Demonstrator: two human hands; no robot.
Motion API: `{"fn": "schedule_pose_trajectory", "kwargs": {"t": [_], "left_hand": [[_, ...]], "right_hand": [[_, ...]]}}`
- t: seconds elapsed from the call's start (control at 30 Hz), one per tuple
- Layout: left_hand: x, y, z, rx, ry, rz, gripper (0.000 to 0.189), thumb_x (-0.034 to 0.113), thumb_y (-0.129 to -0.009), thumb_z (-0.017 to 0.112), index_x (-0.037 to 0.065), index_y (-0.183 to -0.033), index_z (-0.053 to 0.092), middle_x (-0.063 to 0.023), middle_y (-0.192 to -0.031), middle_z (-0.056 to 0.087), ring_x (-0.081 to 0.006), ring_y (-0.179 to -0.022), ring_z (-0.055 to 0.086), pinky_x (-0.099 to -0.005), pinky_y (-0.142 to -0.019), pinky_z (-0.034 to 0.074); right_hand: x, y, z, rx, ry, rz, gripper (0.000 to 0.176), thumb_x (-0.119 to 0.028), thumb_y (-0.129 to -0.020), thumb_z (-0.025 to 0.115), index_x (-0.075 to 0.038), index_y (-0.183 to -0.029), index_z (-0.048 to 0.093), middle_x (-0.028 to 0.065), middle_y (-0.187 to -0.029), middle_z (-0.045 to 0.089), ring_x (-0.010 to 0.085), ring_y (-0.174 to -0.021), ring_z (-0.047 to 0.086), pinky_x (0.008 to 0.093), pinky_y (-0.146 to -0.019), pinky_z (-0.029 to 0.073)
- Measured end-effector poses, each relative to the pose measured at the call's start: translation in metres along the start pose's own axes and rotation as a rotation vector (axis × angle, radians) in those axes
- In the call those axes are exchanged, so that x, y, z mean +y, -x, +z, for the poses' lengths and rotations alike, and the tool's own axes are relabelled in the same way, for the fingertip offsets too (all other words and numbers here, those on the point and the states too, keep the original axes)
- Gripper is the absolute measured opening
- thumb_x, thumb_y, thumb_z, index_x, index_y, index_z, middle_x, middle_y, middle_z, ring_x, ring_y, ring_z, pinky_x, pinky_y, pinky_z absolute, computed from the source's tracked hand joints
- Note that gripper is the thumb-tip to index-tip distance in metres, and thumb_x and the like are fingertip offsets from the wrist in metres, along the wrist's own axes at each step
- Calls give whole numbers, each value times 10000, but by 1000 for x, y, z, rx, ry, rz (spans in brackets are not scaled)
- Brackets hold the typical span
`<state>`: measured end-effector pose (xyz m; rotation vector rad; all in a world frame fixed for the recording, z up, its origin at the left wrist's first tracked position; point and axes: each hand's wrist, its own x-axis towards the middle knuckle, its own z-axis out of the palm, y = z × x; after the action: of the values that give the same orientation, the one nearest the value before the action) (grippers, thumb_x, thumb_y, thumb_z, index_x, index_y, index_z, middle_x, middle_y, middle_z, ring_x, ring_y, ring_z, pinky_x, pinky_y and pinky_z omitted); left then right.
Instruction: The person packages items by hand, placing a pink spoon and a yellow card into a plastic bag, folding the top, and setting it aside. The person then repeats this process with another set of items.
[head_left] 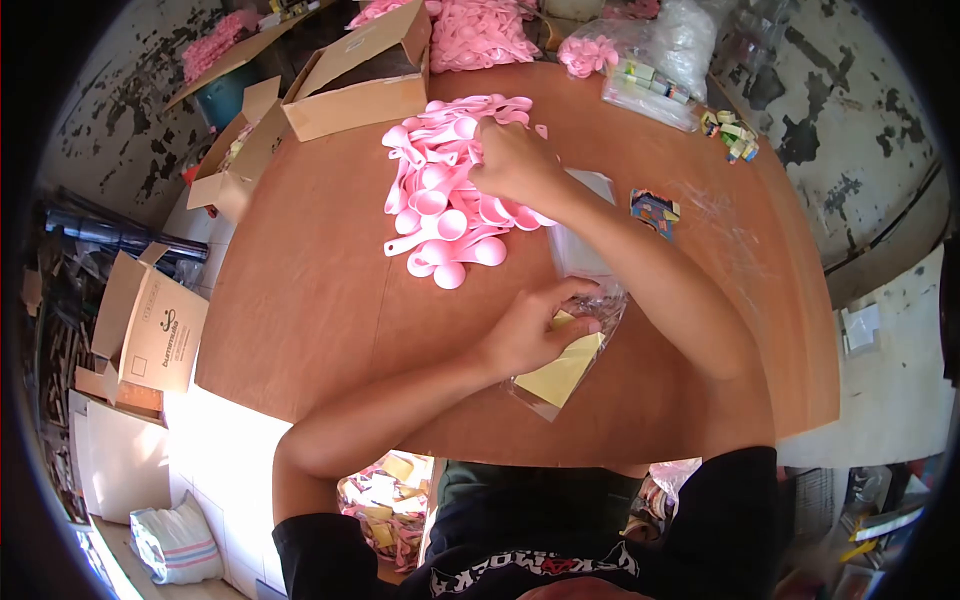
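My left hand [548, 325] pinches the upper end of a clear plastic bag [545, 408], thumb and fingers closed on it near the front of the table. Inside the bag lies a yellow card [560, 372]. My right hand [517, 162] is at the right side of a heap of pink plastic scoops [432, 203], its fingers curled in among them. What those fingers grip is hidden behind the hand. Just beyond my left hand is a stack of clear plastic bags [580, 250], partly covered by my right forearm.
On the brown table [300, 290] are a small dark printed packet [655, 210], small yellow-and-white pieces [731, 136] and an open cardboard box [355, 105]. Bags of pink scoops [482, 35] stand at the back. More cardboard boxes [165, 325] are on the left. A filled bin [385, 500] sits below the front edge.
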<state>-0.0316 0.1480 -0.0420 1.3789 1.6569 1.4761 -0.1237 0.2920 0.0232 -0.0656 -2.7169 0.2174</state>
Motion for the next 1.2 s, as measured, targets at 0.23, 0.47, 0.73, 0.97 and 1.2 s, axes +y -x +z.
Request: {"fn": "schedule_pose_trajectory", "kwargs": {"t": [0.23,0.47,0.73,0.97,1.2], "left_hand": [[-1,0,-1,13,-26,8,381,137,-889,685,11,-1229,568,-109,-1113,669,-120,-931,639,-286,-801,520],[-2,-2,2,52,-23,76,370,132,-902,667,25,-1241,563,-100,-1101,670,-112,-916,637,-285,-785,524],[3,-2,4,-31,76,-84,345,134,-893,668,15,-1209,594,-129,-1049,694,-137,-930,653,-296,-812,513],[7,-2,3,-70,19,-104,350,91,-927,632,-4,-1257,564,-60,-1085,659,-77,-952,598,-245,-805,502],[9,-3,4,22,142,-139,367,73,-917,632,-12,-1265,549,-125,-1121,670,-159,-1025,644,-285,-861,502]], "right_hand": [[24,70,-66,278,-810,60,505,16,-825,631,14,-1288,430,140,-932,670,169,-778,659,308,-677,535],[49,210,-65,577,-1183,392,531,34,-888,606,-11,-1336,325,159,-1019,636,188,-903,646,316,-763,564],[46,230,-61,674,-1222,352,503,37,-898,605,-33,-1303,315,180,-1051,632,217,-922,659,347,-844,559],[50,237,-62,569,-1245,363,465,37,-900,605,-44,-1266,330,162,-1021,634,201,-950,651,334,-836,557],[48,240,-62,524,-1298,340,445,51,-897,605,-44,-1242,341,157,-1042,624,187,-963,639,327,-864,540]]}}
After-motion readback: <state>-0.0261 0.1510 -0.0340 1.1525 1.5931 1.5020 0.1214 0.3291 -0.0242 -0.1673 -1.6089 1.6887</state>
